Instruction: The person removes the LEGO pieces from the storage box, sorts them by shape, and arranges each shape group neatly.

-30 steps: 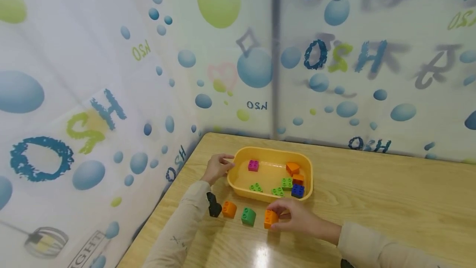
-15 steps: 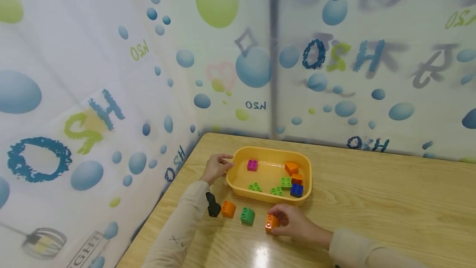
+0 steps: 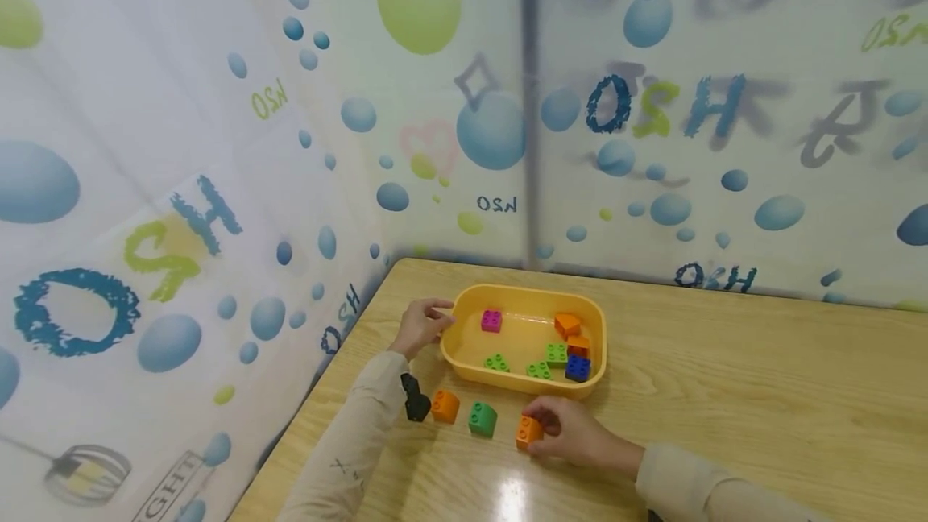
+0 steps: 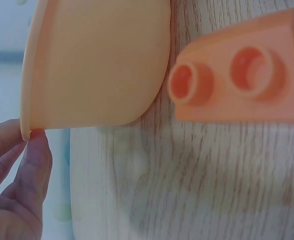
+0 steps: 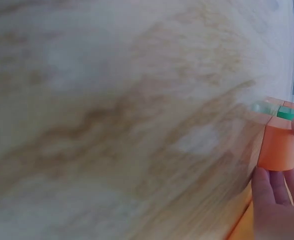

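Note:
My left hand [image 3: 420, 327] pinches the left rim of a yellow plastic tub [image 3: 500, 381]; in the left wrist view, finger and thumb sit either side of that rim. On the table in front of the tub, my right hand [image 3: 576, 433] grips an orange toy building block [image 3: 526, 432] with a curved side and studs. The same orange block [image 5: 278, 145] shows between thumb and fingers in the right wrist view. To its left stand a green block [image 3: 482, 420] and another orange block [image 3: 445, 407], apart from each other in a row.
Inside the tub lie a magenta block [image 3: 491, 321], a blue block [image 3: 577, 368], light green blocks [image 3: 557, 355] and orange blocks [image 3: 567, 325]. The wooden table [image 3: 725, 377] meets patterned curtain-like walls [image 3: 652, 184] at its back and left.
The right hand has drawn slightly toward the table's front with its orange block, away from the tub. The left hand stays at the tub's rim.

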`<move>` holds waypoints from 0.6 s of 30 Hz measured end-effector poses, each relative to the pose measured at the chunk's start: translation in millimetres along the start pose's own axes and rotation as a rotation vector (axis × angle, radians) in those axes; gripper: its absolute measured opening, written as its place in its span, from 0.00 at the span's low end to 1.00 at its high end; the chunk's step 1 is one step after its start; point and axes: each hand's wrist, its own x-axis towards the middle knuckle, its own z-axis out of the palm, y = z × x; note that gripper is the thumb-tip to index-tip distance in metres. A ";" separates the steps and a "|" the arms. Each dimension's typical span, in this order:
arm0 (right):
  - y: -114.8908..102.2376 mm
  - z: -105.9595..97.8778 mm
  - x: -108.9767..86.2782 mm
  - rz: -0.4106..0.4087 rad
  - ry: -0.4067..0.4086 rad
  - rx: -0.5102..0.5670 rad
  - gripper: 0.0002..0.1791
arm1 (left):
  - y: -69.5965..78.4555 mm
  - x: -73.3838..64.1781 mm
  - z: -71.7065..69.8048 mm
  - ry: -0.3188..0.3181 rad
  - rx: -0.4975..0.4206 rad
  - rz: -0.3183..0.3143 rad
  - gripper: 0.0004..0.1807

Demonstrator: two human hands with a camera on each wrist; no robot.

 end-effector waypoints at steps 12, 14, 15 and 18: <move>2.2 1.9 0.7 0.005 -0.002 -0.015 0.21 | -1.4 -2.0 0.8 -0.003 -0.001 0.000 0.16; 2.0 1.3 1.8 0.004 0.000 -0.022 0.21 | -0.1 -2.0 0.5 0.004 -0.007 0.001 0.16; 2.0 1.2 2.3 0.004 0.000 -0.026 0.21 | 0.6 -2.1 0.4 0.007 -0.009 -0.001 0.16; 1.9 1.1 3.3 0.007 0.002 -0.032 0.21 | 1.5 -2.0 0.3 0.007 -0.021 -0.005 0.16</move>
